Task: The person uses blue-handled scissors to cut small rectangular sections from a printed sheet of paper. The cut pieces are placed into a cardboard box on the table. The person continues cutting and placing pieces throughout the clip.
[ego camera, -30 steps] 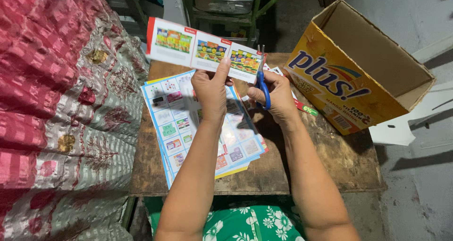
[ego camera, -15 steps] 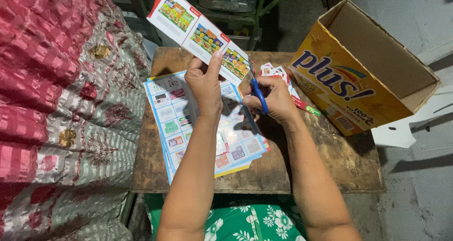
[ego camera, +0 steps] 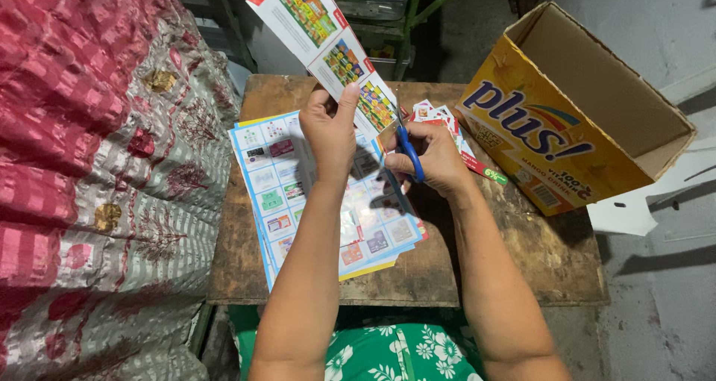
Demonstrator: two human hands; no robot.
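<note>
Above the table (ego camera: 522, 254), left hand (ego camera: 330, 131) pinches a paper strip (ego camera: 328, 41), tilted up-left. Right hand (ego camera: 432, 157) closed on blue scissors (ego camera: 406, 146), blades at strip's lower end. Flyers (ego camera: 298, 194) under both hands, box (ego camera: 574, 105) right.

**Free room and obstructions around the wooden table**

Wooden table (ego camera: 522, 254): bare board from 3 to 5 o'clock of the right hand (ego camera: 432, 157), open for passage. At 2 o'clock, a tilted yellow cardboard box (ego camera: 537, 138) blocks the far right corner. At 12 o'clock, small paper cut-outs (ego camera: 432, 112) lie just beside the box. Blue-edged leaflets (ego camera: 298, 194) cover the board at 6 to 9 o'clock. A red and grey cloth (ego camera: 97, 164) walls the left edge.
</note>
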